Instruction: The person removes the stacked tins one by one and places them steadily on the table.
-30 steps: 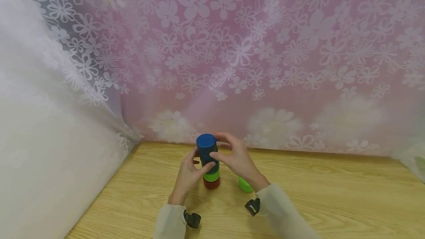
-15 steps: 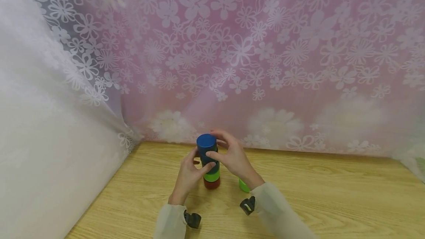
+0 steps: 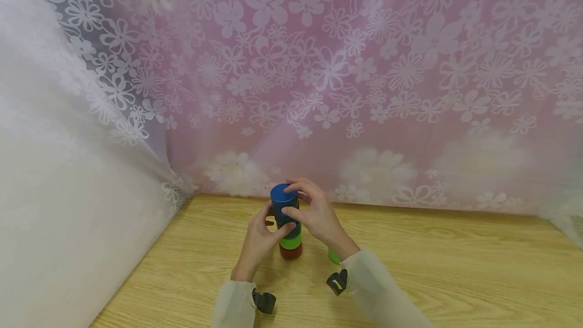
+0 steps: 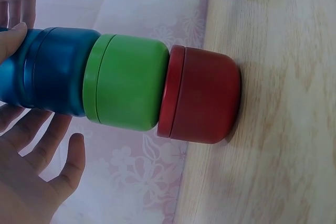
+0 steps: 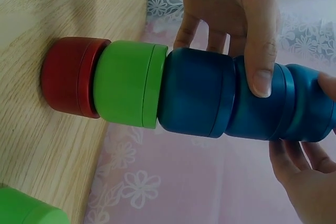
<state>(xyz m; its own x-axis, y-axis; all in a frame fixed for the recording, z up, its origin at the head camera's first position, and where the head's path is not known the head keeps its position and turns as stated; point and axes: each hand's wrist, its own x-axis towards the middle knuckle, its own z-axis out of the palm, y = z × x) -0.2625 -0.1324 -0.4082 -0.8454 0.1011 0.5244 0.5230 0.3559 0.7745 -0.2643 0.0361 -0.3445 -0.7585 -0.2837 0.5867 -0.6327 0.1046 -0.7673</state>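
A tower of small lidded tins stands upright on the table. A red tin (image 5: 71, 77) is at the bottom, a green tin (image 5: 128, 85) rests on it, and three blue tins continue upward. My left hand (image 3: 261, 242) curls round the middle blue tin (image 5: 260, 106), thumb in front and fingers behind. My right hand (image 3: 321, 216) holds the top blue tin (image 5: 310, 103) from the right. Its thumb is on the near side, and one finger reaches over the flat blue top in the head view. The lowest blue tin (image 4: 65, 72) sits level over the green one.
Another green tin (image 3: 334, 255) stands on the wooden table (image 3: 432, 267) to the right of the tower, partly hidden by my right wrist. A flowered curtain (image 3: 364, 90) hangs behind the table, and a white cloth (image 3: 68, 176) falls along the left side.
My right hand has shifted slightly left, and a finger has come from behind the top tin onto its flat top. The left hand and the tower stay almost still.
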